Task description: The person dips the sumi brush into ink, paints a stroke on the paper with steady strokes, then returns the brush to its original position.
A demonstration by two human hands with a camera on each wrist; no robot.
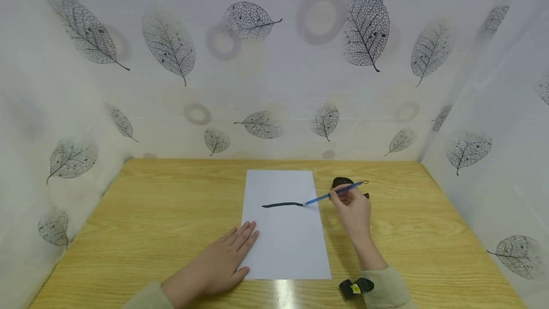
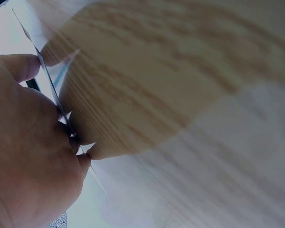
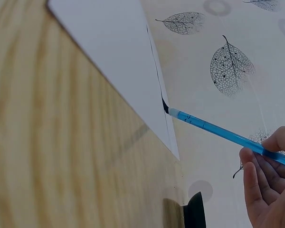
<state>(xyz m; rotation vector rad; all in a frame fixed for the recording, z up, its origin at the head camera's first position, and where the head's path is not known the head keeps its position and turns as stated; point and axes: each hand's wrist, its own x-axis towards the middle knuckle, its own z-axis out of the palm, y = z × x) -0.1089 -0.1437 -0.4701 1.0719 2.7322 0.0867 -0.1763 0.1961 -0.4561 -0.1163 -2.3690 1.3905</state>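
Observation:
A white sheet of paper (image 1: pixel 283 252) lies on the wooden table, with one black, nearly level stroke (image 1: pixel 280 204) across its upper half. My left hand (image 1: pixel 225 259) rests on the paper's lower left edge, fingers straight; the left wrist view shows this hand (image 2: pixel 33 137) from the side, low over the table. In my right hand (image 1: pixel 353 211) I pinch a blue paintbrush (image 1: pixel 317 199) between thumb and fingers. Its dark tip touches the right end of the stroke, as the brush (image 3: pixel 218 132) shows in the right wrist view, where my right hand (image 3: pixel 270 185) is partly cut off.
Behind my right hand, a black object (image 1: pixel 342 181) sits on the table, partly hidden; its kind is unclear. A black device (image 1: pixel 356 288) is on my right wrist. The wood-grain table (image 1: pixel 171 204) meets leaf-patterned sheeting (image 1: pixel 274 75) at the back and sides.

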